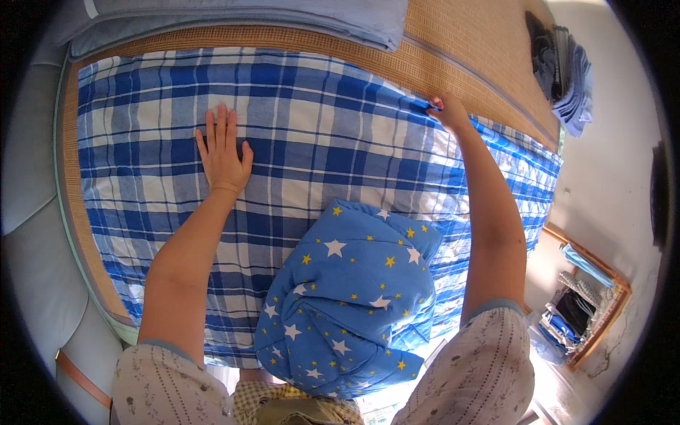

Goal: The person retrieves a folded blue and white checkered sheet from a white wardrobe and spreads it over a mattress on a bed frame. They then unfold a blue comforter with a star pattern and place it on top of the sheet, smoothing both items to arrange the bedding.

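Note:
A blue and white plaid sheet (319,133) lies spread over a woven mat (319,45) on a bed. My left hand (226,159) rests flat on the sheet's left part, fingers apart and pointing to the far side. At the sheet's far edge, my right hand (450,113) pinches the cloth between thumb and fingers. Small folds run along the edge near that hand. Close to my body, a bunched blue quilt (350,303) with white and yellow stars sits on the sheet.
Folded grey-blue bedding (239,21) lies along the far side. A grey padded headboard (37,159) bounds the left. Folded clothes (571,79) sit at the mat's far right corner. Beyond the right end, a wooden-framed shelf (603,340) holds more clothes by a white wall (605,186).

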`<state>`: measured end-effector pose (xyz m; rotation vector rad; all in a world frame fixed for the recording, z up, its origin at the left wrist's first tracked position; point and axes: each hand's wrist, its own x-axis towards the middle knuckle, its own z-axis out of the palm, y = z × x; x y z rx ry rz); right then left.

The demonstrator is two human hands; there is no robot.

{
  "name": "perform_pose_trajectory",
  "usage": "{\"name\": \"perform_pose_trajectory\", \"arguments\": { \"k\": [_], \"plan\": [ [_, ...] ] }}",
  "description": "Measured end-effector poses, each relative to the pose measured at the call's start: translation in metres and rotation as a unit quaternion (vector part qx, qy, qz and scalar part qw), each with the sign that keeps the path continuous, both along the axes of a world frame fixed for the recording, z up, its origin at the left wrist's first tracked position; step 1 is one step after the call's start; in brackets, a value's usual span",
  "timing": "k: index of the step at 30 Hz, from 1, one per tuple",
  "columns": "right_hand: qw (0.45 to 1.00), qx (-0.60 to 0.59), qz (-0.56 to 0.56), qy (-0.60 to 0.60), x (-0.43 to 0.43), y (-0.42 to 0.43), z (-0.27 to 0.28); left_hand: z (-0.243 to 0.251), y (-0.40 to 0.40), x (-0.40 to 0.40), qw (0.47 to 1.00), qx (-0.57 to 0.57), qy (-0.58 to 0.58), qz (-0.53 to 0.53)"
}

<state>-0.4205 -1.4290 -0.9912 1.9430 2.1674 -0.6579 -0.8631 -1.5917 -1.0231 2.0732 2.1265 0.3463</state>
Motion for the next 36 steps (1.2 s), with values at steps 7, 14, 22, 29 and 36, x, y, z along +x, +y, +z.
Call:
{"name": "perform_pose_trajectory", "arguments": {
  "k": [7,14,22,29,36],
  "plan": [
    [0.974,-0.104,-0.195,0.047,-0.012,-0.002,0.025,0.001,-0.001,-0.003,1.0,-0.005,-0.016,-0.001],
    [0.866,0.416,-0.276,-0.003,-0.027,-0.001,0.031,-0.001,-0.003,-0.004,1.0,0.003,-0.027,0.002],
    [0.802,0.354,-0.463,-0.131,-0.024,-0.065,-0.025,0.0,-0.001,-0.004,1.0,-0.006,-0.024,0.002],
    [0.877,0.36,-0.285,-0.139,0.09,-0.03,-0.011,0.001,0.002,-0.003,0.999,-0.018,-0.028,-0.004],
    [0.954,0.136,-0.104,-0.245,0.106,-0.012,-0.011,-0.002,0.004,-0.005,0.999,-0.028,-0.032,-0.002]
  ]
}}
